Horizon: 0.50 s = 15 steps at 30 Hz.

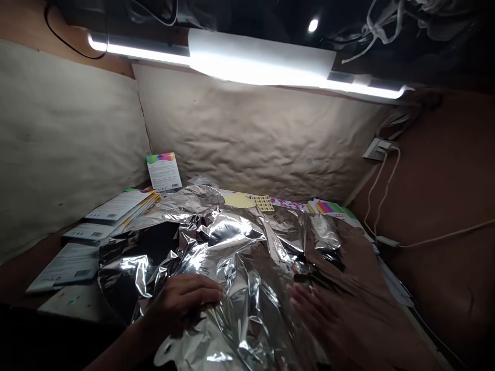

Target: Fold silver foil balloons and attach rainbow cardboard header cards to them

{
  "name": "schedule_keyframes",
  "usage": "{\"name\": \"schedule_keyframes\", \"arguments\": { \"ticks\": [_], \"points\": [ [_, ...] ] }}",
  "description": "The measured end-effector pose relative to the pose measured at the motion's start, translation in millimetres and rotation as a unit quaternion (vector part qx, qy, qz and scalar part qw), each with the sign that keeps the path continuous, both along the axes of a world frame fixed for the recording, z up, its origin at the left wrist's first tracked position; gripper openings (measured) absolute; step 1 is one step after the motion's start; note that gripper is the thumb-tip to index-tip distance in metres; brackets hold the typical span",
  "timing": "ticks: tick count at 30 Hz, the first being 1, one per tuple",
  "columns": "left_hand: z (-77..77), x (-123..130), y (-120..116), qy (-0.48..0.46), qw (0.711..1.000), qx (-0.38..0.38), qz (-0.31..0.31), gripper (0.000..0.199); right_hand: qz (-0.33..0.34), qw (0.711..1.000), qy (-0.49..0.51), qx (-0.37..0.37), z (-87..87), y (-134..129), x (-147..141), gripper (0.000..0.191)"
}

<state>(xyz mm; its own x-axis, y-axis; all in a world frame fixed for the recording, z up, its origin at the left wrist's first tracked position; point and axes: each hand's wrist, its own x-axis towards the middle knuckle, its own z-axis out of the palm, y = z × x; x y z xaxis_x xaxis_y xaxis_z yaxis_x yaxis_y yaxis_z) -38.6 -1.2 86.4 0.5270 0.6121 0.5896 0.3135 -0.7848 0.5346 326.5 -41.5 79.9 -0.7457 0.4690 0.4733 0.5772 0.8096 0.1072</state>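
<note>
The left hand (181,301) is lying on a big silver foil sheet (232,263), with its fingers close together. It is not making a fist, and it is not grabbing the foil. The right hand (313,309) is blurry. It is resting near the foil's right side with its fingers spread open, and it is not holding anything that I can see.

The foil is filling the space between the two hands and going on past them, all crinkled and shining. Past the fingertips of the left hand, a stack of flat packets (116,214) is sitting on the table (19,273). Farther out from that hand, a card with a rainbow top (163,171) is leaning up by the wall. Ahead of both hands, a yellow paper (237,200) and a small sheet of stickers (263,203) are peeking out behind the foil. Ahead of the right hand, some rainbow papers (328,207) are lying by the foil. Farther to the right, a white cord (386,206) is hanging down from a wall plug (381,148). High above both hands, a long light (247,62) is shining over crumpled tan paper (251,139) on the wall.
</note>
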Motion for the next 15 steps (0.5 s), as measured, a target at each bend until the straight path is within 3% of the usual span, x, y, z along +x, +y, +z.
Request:
{"name": "schedule_keyframes", "arguments": {
  "ticks": [3, 5, 7, 11, 15],
  "points": [
    [11.2, -2, 0, 0.006, 0.999, -0.015, -0.031, 0.024, -0.045, 0.998, 0.023, 0.049, -57.1, 4, 2, 0.053],
    [12.6, -1, -1, 0.008, 0.999, -0.008, -0.049, 0.020, -0.049, 0.997, 0.042, 0.047, -74.6, 4, -5, 0.044],
    [12.2, -1, -3, 0.023, 0.998, 0.002, -0.055, 0.020, -0.041, 0.997, 0.059, 0.014, -74.2, 3, -11, 0.036],
    [10.1, -12, -6, 0.084, 0.993, 0.012, -0.081, 0.022, 0.001, 0.992, 0.116, -0.047, -55.7, 5, -8, 0.027],
    [-5.7, -23, -9, 0.141, 0.979, 0.003, -0.149, 0.022, 0.056, 0.985, 0.143, -0.083, -52.7, 7, 5, 0.025]
  ]
}}
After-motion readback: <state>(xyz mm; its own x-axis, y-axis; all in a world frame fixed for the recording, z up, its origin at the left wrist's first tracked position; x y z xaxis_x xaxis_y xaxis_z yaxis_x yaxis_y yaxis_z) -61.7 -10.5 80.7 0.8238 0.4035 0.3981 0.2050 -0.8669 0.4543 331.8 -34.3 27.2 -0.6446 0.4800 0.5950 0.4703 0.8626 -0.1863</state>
